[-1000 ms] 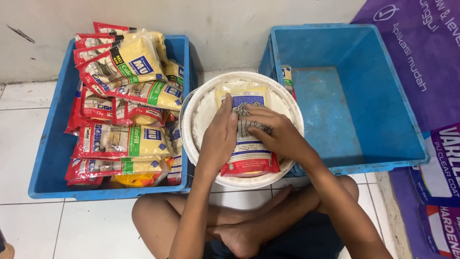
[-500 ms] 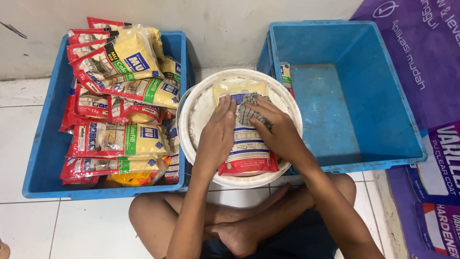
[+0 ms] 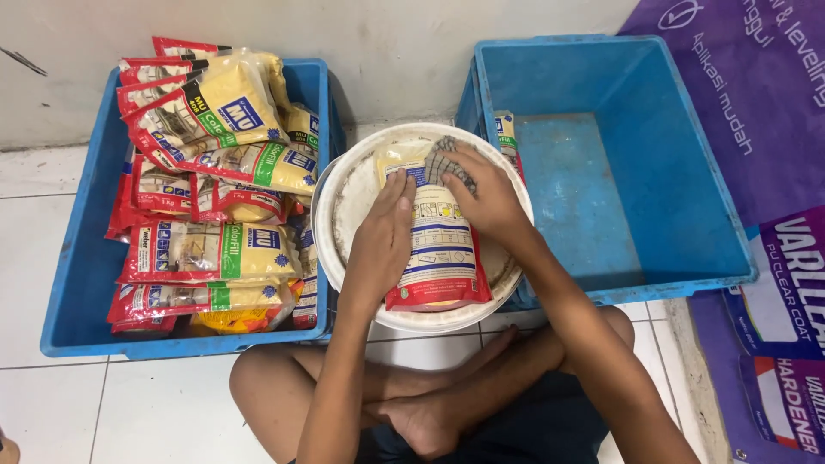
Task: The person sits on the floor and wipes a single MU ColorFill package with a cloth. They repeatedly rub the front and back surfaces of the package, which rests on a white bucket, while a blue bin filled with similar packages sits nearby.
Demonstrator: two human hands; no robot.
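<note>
Setting: a person sits cross-legged on a white tiled floor (image 3: 103,404), facing a pale wall, with two blue crates ahead and a round basin between them.

Left hand (image 3: 381,234): lies flat, fingers together and pointing away from the body, pressing on the left half of a sealed packet; it grasps nothing, only holds the packet down.

Right hand (image 3: 486,191): rests on the upper right part of the same packet, fingers curled over a grey checked cloth (image 3: 447,160) that is bunched under the fingertips against the packet's top.

Packet (image 3: 440,249): a flat plastic pouch with red edges and a pale printed face, lying lengthwise inside the basin, its lower red end near the rim closest to the person.

Basin (image 3: 339,215): white, round and dusty, set on the floor between the two crates and overlapping the edges of both.

Left crate (image 3: 82,283): blue plastic, filled with a pile of similar red-edged pouches (image 3: 206,176) of yellowish powder, stacked slanting over one another.

Right crate (image 3: 619,172): blue plastic, holding one pouch (image 3: 505,131) stood against its left wall, just behind the basin.

Far right: a purple printed banner (image 3: 756,129) lies on the floor beside the right crate.
</note>
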